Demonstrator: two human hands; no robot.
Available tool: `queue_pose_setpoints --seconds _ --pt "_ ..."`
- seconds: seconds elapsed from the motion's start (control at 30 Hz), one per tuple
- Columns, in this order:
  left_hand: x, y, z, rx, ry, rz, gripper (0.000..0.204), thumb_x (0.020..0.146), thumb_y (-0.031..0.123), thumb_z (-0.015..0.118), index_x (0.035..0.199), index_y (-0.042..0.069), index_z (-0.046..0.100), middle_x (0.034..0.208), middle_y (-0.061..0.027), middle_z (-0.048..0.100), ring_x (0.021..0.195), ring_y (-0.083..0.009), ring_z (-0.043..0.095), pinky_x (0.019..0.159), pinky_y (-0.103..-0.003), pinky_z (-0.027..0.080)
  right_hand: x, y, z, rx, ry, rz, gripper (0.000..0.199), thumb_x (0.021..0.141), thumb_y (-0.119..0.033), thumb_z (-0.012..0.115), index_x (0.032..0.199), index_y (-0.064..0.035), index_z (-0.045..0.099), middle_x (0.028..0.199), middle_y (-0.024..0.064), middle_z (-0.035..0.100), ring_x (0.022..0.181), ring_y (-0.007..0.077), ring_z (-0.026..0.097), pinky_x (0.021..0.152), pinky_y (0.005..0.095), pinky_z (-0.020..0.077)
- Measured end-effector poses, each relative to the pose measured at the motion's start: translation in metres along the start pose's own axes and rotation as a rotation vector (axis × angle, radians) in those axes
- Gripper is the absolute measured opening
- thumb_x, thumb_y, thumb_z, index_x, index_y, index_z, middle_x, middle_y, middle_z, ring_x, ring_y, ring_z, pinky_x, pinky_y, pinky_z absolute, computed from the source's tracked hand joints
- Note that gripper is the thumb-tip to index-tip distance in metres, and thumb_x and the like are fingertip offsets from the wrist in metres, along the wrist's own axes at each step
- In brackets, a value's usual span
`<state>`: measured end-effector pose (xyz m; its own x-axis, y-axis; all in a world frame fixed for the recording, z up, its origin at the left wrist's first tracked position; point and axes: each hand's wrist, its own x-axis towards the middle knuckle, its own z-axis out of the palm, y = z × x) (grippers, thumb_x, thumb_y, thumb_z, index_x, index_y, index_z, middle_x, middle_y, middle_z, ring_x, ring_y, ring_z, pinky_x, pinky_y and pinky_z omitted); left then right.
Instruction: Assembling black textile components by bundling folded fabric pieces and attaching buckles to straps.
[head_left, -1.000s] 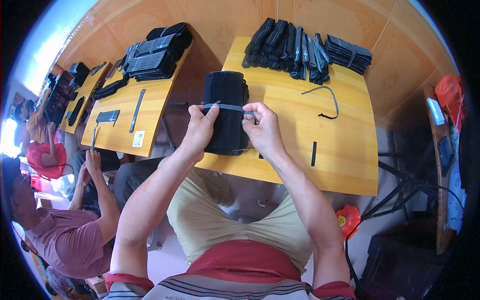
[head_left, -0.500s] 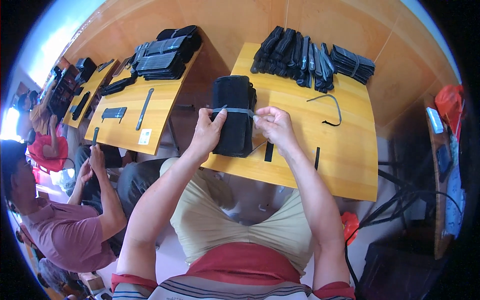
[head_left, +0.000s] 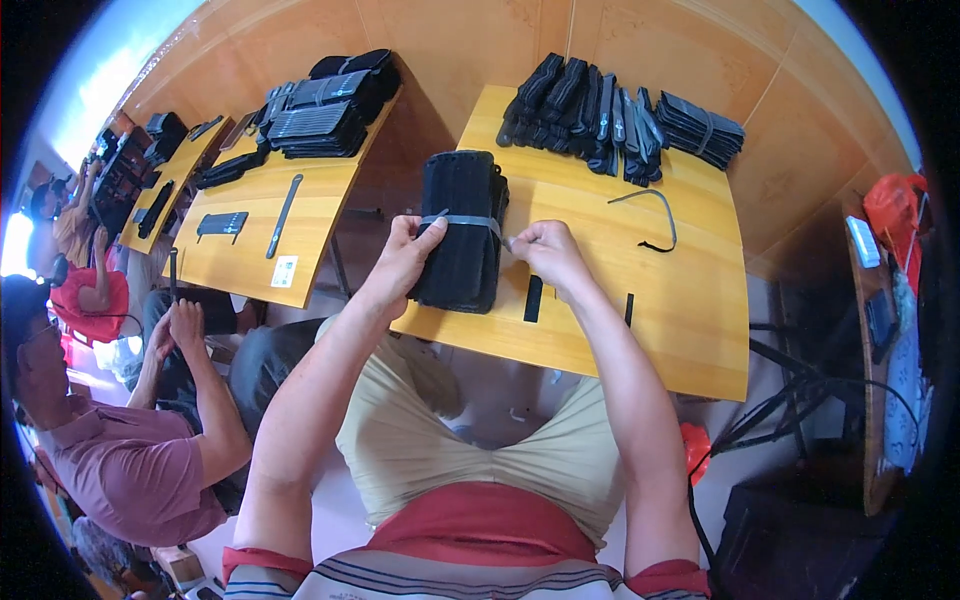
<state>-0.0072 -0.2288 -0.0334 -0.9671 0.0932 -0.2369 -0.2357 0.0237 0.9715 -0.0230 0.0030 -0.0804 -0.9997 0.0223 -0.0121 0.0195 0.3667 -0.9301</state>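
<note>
A thick bundle of black fabric pieces (head_left: 460, 264) stands at the near left edge of my table, with a narrow grey strap (head_left: 470, 220) wrapped round its middle. My left hand (head_left: 408, 255) grips the bundle's left side, its thumb pressing on the strap. Just off the bundle's right side, my right hand (head_left: 550, 254) pinches what looks like the strap's free end; the fingers hide most of that end.
Black strap bundles (head_left: 580, 110) and a banded stack (head_left: 700, 130) lie along the table's far side. A loose thin cord (head_left: 668, 215) curves at the right. Two short black strips (head_left: 534, 298) lie nearer me. At left, a co-worker (head_left: 140, 450) handles a dark strap beside another table (head_left: 255, 262).
My right hand has drawn slightly away from the bundle, its fingers more curled. The strap tail that hung below it no longer shows. My left hand keeps its hold.
</note>
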Motion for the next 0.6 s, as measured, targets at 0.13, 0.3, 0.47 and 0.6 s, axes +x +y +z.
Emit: queue_pose_setpoints --seconds 0.13,0.3,0.47,0.6 --pt "0.001 0.01 -0.004 -0.139 -0.094 -0.152 0.055 0.094 0.041 0.069 0.125 0.004 0.043 0.11 -0.0115 0.062 0.102 -0.0198 0.063 0.088 -0.034 0.054 0.013 -0.006 0.002 -0.079 -0.128 0.105 0.016 0.081 -0.012 0.063 0.069 -0.0016 0.068 0.064 0.015 0.065 0.057 0.02 0.063 0.056 0.0337 0.0497" --pt "0.002 0.011 -0.005 -0.162 -0.125 -0.155 0.062 0.092 0.04 0.071 0.13 -0.002 0.047 0.112 -0.0133 0.066 0.103 -0.0201 0.066 0.09 -0.035 0.055 0.013 -0.02 0.009 -0.006 -0.15 0.17 0.012 0.08 -0.007 0.056 0.069 -0.0019 0.058 0.058 0.0106 0.058 0.047 0.0198 0.056 0.042 0.0339 0.0426" --pt "0.004 0.012 -0.007 -0.246 -0.21 -0.182 0.053 0.09 0.035 0.073 0.122 -0.003 0.058 0.109 -0.0157 0.07 0.097 -0.0209 0.069 0.087 -0.035 0.057 0.008 -0.013 0.012 0.211 -0.134 0.197 0.009 0.088 -0.001 0.052 0.082 -0.0038 0.059 0.06 0.0017 0.051 0.045 0.011 0.043 0.038 0.027 0.0348" --pt "0.004 0.011 -0.008 -0.346 -0.182 -0.276 0.047 0.088 0.029 0.073 0.118 -0.005 0.061 0.105 -0.0157 0.071 0.091 -0.0223 0.071 0.084 -0.035 0.058 0.004 -0.008 0.012 0.305 -0.141 0.203 0.008 0.089 -0.002 0.054 0.083 -0.0041 0.059 0.062 0.0007 0.052 0.047 0.0104 0.044 0.039 0.0261 0.0359"
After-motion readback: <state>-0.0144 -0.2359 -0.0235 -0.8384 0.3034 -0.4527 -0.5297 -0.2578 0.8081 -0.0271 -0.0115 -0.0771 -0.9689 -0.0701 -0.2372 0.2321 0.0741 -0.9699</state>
